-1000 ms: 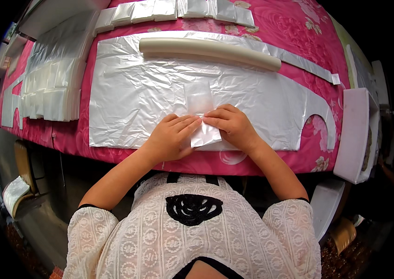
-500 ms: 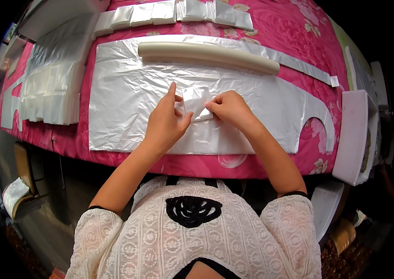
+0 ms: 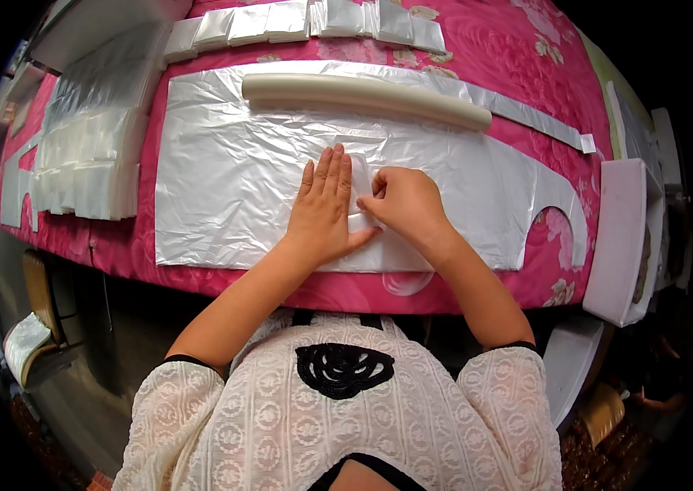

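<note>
Since half a second ago, the left hand (image 3: 322, 217) has been shifted from the left edge of the folded plastic-film packet (image 3: 360, 173) to lie over it; its fingers are stretched straight, nothing gripped. At the packet's right side, the right hand (image 3: 402, 199) is held with curled fingers; whether the film is pinched there cannot be told. The packet is placed centrally on the spread white film sheet (image 3: 223, 188), near the cream tube (image 3: 367, 96), and is largely covered by the left hand. Judging by the neat packets lined up at the far side (image 3: 289, 20) and the layered stack (image 3: 88, 168) at left, much folding is done; this packet seems well folded but not yet set aside, and the spread sheet is left unfolded.
</note>
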Demonstrator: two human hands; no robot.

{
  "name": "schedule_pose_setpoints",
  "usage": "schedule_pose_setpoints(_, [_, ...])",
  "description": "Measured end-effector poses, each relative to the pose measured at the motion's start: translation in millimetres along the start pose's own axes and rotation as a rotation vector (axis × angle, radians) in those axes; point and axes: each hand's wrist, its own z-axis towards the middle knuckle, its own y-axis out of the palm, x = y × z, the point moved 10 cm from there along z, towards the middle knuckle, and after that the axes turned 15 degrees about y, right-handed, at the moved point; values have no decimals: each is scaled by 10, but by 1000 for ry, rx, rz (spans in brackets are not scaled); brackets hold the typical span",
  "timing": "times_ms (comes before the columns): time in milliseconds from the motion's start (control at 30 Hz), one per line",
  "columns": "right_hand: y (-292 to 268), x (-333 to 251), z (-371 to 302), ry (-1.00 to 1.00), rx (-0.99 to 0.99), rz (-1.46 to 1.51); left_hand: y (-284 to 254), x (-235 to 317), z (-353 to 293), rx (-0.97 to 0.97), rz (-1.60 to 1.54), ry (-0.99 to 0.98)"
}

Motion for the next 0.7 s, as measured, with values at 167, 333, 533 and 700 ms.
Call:
schedule_pose_setpoints(167, [-220,-405,-285,-373,357,-246,-224,33,-67,160,-20,31])
schedule_pose_setpoints(333, [301,-685,-117,-703,376,-222,-169,-195,-966,357,-1173,-421])
schedule_pose_setpoints(533, [1003,-914,-713,-585,120,-45,137,46,-2298,173,-1479,-1134])
schedule_pose_setpoints(700, [1502,-1221,-1400,-762,-227,49,185,16,-2509,398,-1515,-1182])
